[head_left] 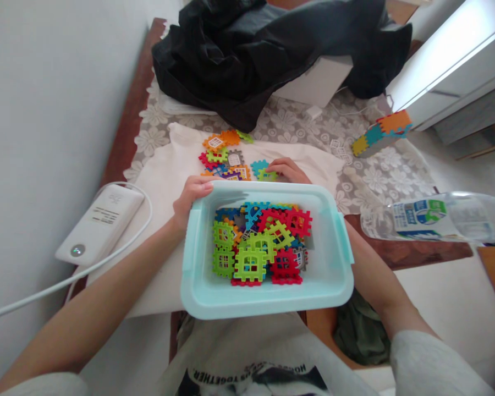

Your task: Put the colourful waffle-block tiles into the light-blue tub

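A light turquoise plastic bin (330,247) is held up in front of me, over the table's near edge. My left hand (192,196) grips its upper left corner, thumb on the rim. Inside lie many interlocking plastic tiles (251,264) in green, red, blue and other colours, several with window cutouts. Beyond the bin, my right hand (291,170) reaches down to the table, its fingers at a green tile (268,175) beside a blue one; whether it grips the tile is unclear. More loose tiles (220,141) lie on the white cloth to the left of that hand.
An assembled block of tiles (381,133) stands at the right on the lace tablecloth (284,118). A plastic bottle (433,217) lies at the right edge. A white power bank (103,223) with a cable sits at left. Black fabric (231,60) covers a box behind.
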